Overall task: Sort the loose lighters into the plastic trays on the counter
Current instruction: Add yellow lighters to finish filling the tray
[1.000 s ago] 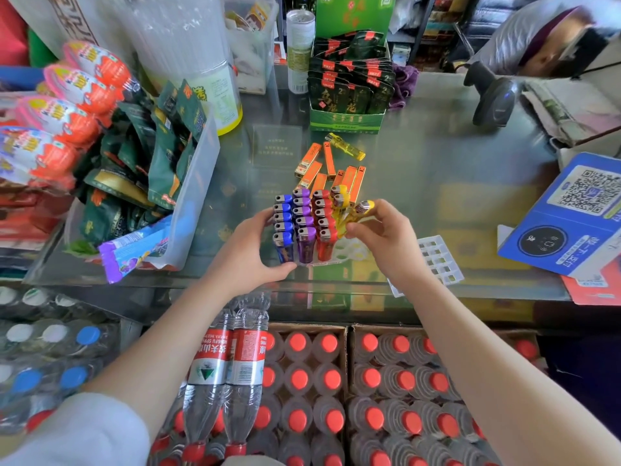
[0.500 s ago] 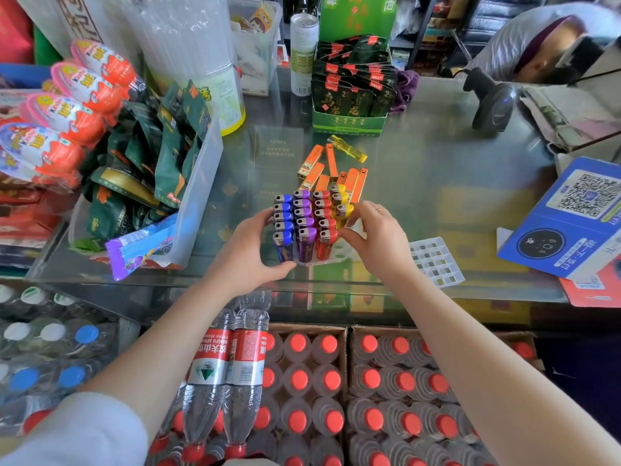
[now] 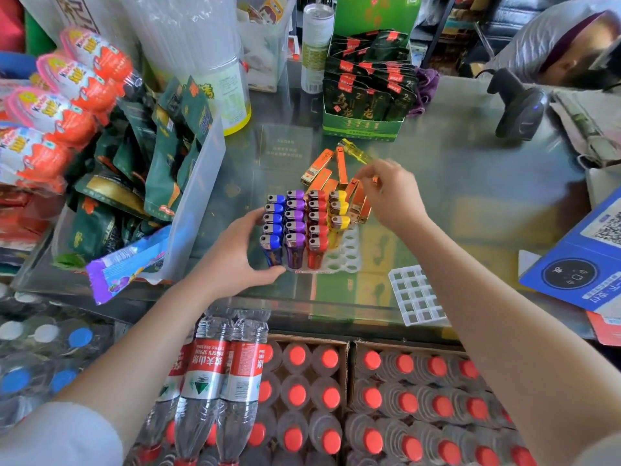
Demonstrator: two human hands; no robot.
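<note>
Left hand steadies the lighter tray, right hand reaches into the loose orange pile.

The left hand cups the tray at its near-left corner, fingers along the blue lighters, thumb at the front edge. Purple, red and yellow rows stand upright beside them. The right hand hovers over the orange lighters on the glass worktop, fingertips bent together; blur hides whether they pinch one.
</note>
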